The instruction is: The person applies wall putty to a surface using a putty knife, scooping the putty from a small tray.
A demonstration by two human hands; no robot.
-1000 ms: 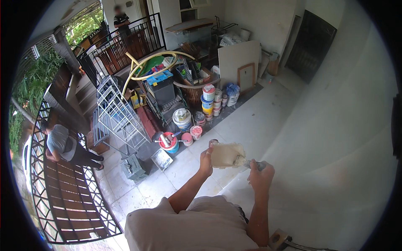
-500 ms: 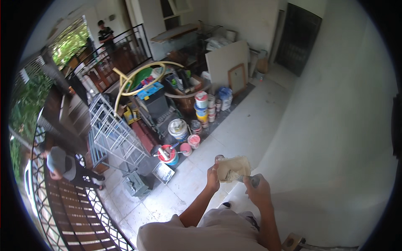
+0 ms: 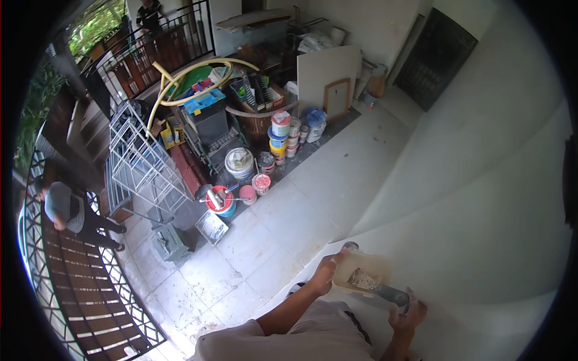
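View from above. A flat beige board [image 3: 360, 272] carrying grey filler is gripped at its left edge by the left hand [image 3: 325, 275]. A scraper [image 3: 385, 293] is clasped by the right hand [image 3: 407, 311], its long axis running up-left onto the board. Beyond, paint buckets [image 3: 241, 163] stand on the tiled floor [image 3: 265, 240] below.

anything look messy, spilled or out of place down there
Nothing looks spilled. The odd spot is the cluttered pile by the far wall: paint buckets and stacked cans crowd the floor, and a yellow hose loops loosely over it. The left hand holds a tan tray level; the right hand holds a tool.
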